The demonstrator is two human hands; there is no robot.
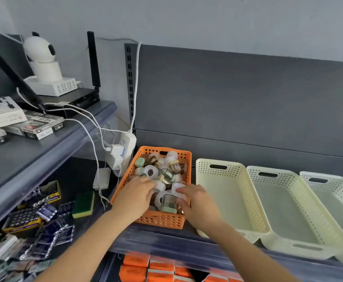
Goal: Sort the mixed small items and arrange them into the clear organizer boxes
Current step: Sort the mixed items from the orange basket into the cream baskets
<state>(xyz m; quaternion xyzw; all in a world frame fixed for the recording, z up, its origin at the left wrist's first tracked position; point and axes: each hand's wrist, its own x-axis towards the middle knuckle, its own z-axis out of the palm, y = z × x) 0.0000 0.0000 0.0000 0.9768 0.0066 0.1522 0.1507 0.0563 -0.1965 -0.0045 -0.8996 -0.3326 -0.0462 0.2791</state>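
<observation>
Inside the orange basket [162,220], my grips touch tape rolls [151,171].
Left grip [136,198] nine o'clock, right grip [197,206] three; holding or not, I cannot tell.

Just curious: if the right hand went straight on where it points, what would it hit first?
Probably the white tape roll ahead of the right hand, in the orange perforated plastic basket; depth unclear.

Orange perforated basket [160,221], heaped with mixed small items [166,174], chiefly tape rolls and little jars, standing just left of three empty perforated boxes side by side: pale yellow box [235,171], cream box [284,178], whitish box [335,186].
</observation>
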